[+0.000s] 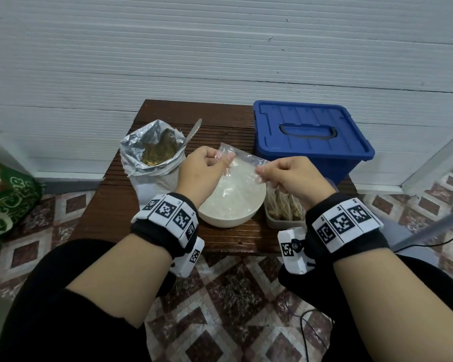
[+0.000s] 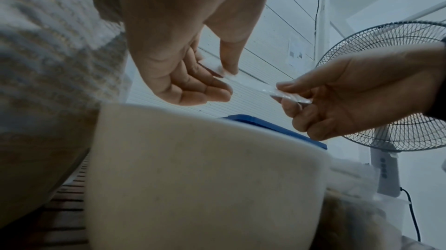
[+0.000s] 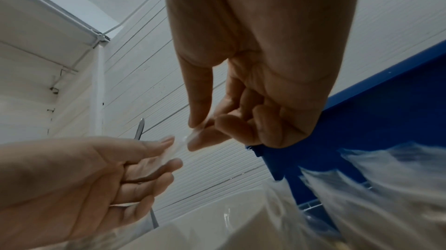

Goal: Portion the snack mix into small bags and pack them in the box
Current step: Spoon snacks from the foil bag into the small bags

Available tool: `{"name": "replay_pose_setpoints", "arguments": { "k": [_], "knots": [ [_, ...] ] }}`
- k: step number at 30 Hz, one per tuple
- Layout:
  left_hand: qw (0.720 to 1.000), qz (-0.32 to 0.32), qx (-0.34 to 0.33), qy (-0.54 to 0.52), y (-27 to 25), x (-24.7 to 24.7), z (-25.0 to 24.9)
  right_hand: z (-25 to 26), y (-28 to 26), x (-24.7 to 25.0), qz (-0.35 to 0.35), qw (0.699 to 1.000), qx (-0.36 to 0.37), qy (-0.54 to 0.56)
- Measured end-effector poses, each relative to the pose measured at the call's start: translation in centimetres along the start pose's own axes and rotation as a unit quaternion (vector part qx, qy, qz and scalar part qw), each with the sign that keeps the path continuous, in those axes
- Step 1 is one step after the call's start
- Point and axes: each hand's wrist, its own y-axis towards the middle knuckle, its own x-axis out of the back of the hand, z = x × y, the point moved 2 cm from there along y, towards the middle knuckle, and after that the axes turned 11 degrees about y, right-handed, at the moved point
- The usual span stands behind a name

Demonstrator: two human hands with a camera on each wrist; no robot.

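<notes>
Hands are pinching a clear bag [image 1: 242,163] mid-frame, left hand [image 1: 203,169] and right hand [image 1: 293,176] each gripping a top corner over the bowl [image 1: 230,215].

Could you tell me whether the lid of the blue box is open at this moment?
No, the blue box sits at the back right of the table with its lid flat on top and the handle folded down.
</notes>
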Motion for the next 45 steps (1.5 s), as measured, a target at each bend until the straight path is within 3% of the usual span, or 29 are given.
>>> {"name": "replay_pose_setpoints", "arguments": {
  "k": [2, 4, 7, 10, 15, 23, 29, 41, 45],
  "knots": [
    [0.999, 0.003, -0.02, 0.036, -0.1, 0.0, -0.2, 0.0, 0.0, 0.0, 0.003, 1.0, 0.0, -0.017],
    [0.988, 0.016, -0.111, 0.102, -0.4, 0.2, -0.8, 0.0, 0.0, 0.0, 0.006, 0.999, 0.001, -0.035],
    [0.924, 0.07, -0.269, 0.261, -1.1, 0.3, -1.8, 0.0, 0.0, 0.0, 0.01, 0.999, 0.004, -0.052],
    [0.888, 0.103, -0.317, 0.316, -1.6, -0.2, -1.8, 0.3, -0.1, -0.1, 0.031, 0.998, 0.003, -0.061],
    [0.895, 0.083, -0.328, 0.291, -1.5, -0.3, -1.4, 0.6, -0.3, -0.4, 0.056, 0.997, 0.009, -0.052],
    [0.919, 0.059, -0.315, 0.23, -1.4, 0.0, -1.5, 0.6, -0.1, -0.1, 0.02, 0.999, -0.036, 0.007],
    [0.941, 0.023, -0.288, 0.174, -1.1, 0.1, -1.2, 0.5, -0.1, 0.1, 0.024, 0.999, 0.009, -0.021],
    [0.947, 0.057, -0.267, 0.171, -1.3, 0.2, -1.3, 0.3, 0.1, 0.1, -0.011, 0.999, 0.027, -0.022],
    [0.948, 0.037, -0.269, 0.166, -1.3, 0.3, -1.4, 0.3, 0.1, 0.0, -0.015, 0.999, 0.03, -0.016]
  ]
}}
